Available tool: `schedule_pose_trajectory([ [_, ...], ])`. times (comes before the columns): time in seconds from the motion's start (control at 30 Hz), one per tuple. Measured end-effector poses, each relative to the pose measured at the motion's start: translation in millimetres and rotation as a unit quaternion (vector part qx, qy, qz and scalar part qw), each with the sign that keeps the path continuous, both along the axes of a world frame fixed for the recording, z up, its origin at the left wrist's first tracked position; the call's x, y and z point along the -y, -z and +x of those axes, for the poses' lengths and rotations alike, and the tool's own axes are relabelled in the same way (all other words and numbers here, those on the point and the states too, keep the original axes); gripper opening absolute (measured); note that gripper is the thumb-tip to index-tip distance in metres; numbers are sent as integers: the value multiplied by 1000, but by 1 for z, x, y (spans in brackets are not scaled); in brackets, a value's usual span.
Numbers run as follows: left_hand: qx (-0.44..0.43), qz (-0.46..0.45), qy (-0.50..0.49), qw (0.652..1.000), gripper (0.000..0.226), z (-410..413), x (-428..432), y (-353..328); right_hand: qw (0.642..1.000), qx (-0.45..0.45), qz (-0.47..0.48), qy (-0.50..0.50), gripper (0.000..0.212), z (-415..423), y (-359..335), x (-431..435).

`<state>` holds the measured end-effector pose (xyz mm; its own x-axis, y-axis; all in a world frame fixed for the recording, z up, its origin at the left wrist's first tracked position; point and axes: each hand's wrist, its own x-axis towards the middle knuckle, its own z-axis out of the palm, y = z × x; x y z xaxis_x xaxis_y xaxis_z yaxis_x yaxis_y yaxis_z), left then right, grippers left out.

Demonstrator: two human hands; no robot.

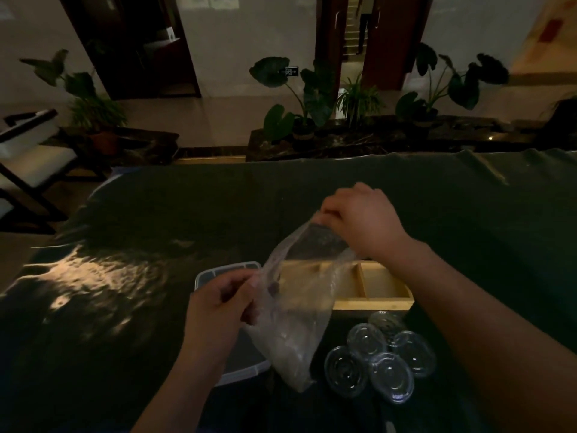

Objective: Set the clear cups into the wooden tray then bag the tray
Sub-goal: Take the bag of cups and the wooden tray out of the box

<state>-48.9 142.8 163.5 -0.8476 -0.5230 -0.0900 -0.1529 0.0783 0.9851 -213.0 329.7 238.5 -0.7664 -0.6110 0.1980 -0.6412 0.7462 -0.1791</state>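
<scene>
Dim light, wide view, dark cloth over the table.

Far left of the work area: a clear plastic box with a pale rim, lying on the cloth, partly under my left forearm. It is not part of the task as far as I can judge.

Left hand: fingers curled, pinching the near edge of the bag's mouth between thumb and fingertips.

Bag: clear plastic, held up off the cloth between both hands, with its mouth pulled partly open and its closed end hanging toward me. Nothing is inside it.

Wooden tray: flat on the cloth behind the bag, its left part seen only through the plastic. The divided compartments I can see hold nothing.

Right hand: above the tray's far side, fingers closed on the far edge of the bag's mouth.

Cups: five clear ones, bunched and touching, on the cloth just in front of the tray's near wall, right of the bag.

Progress, my reading: neither step is done. No cup is in the tray and the tray is outside the bag. The bag is only being opened, and all five cups need loading first.
</scene>
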Motion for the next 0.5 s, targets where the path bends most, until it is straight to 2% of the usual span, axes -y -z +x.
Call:
schedule_pose_trajectory([
  [0.07, -20, -5, -20, 1000, 22, 3, 6, -2, 1000, -19, -17, 17, 26, 0, 0, 7],
  [0.13, -40, -9, -31, 999, 25, 1, 5, -4, 990, -74, -118, 17, 36, 17, 1, -3],
  [0.2, -50, -7, -45, 998, 25, 0, 5, -5, 962, -141, -228, -46, 41, 51, 1, -10],
  [0.23, -50, -4, -49, 998, 24, -1, 5, -4, 957, -147, -235, -85, 46, 68, 0, -11],
  [0.27, -50, 2, -53, 997, 22, -2, 4, -3, 964, -134, -200, -116, 55, 82, 1, -11],
  [0.33, -57, 14, -68, 996, 21, -3, 3, -3, 988, -38, -51, -142, 68, 97, 0, -6],
  [0.4, -68, 24, -110, 991, 24, -1, 3, -1, 987, 37, 54, -149, 48, 100, 1, -7],
  [0.43, -74, 34, -133, 988, 24, -1, 3, 0, 982, 47, 70, -167, 36, 100, 1, -13],
  [0.5, -85, 36, -154, 984, 22, 0, -1, 3, 979, 72, 54, -184, 31, 98, -4, -24],
])
